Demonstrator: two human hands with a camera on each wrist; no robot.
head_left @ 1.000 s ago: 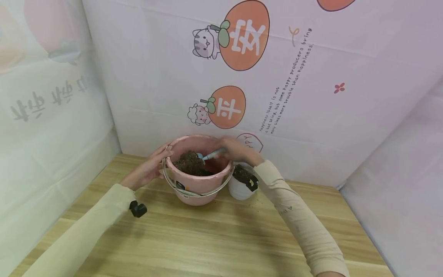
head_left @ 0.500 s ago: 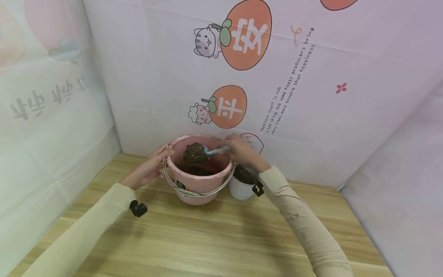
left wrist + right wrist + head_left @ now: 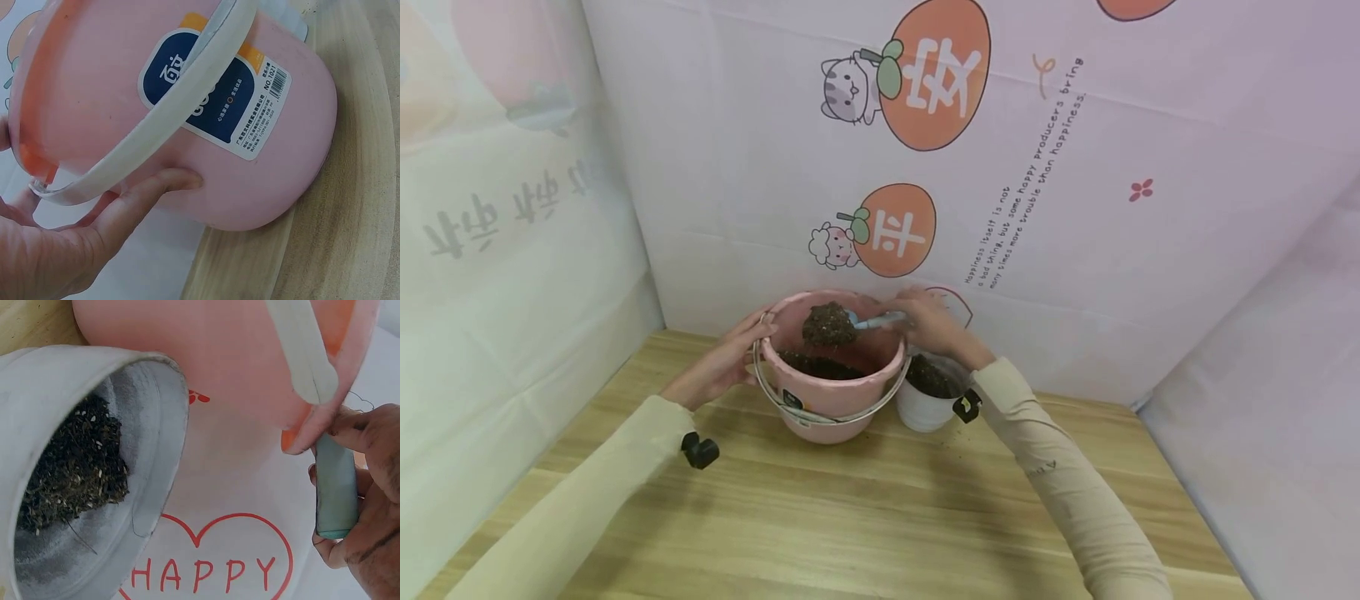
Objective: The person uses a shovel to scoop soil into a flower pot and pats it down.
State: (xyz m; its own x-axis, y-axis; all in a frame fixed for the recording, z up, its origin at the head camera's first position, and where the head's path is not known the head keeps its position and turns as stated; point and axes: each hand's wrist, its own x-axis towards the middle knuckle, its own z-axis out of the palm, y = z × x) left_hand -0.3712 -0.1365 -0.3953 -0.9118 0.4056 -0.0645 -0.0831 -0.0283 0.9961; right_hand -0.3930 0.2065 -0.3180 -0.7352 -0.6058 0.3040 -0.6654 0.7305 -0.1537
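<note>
A pink bucket (image 3: 842, 404) with a pale bail handle (image 3: 150, 131) stands on the table, dark soil (image 3: 820, 365) inside it. My left hand (image 3: 726, 358) grips its left rim; in the left wrist view the thumb (image 3: 178, 179) presses the outer wall. Above the bucket's right rim, my right hand (image 3: 936, 325) holds a small trowel by its blue-grey handle (image 3: 336, 487). A heaped clod of soil (image 3: 830, 325) covers the trowel's blade, over the bucket's mouth. Close against the bucket's right side stands a white pot (image 3: 922, 410), partly filled with soil (image 3: 81, 462).
The wooden table (image 3: 820, 517) reaches the printed white cloth (image 3: 737, 167) just behind the bucket. More cloth hangs at left and right. A few soil crumbs lie on the table near the white pot. The right forearm passes beside the pot.
The right hand has raised the soil-laden trowel from inside the bucket and shifted it slightly right. The left hand stays at the rim.
</note>
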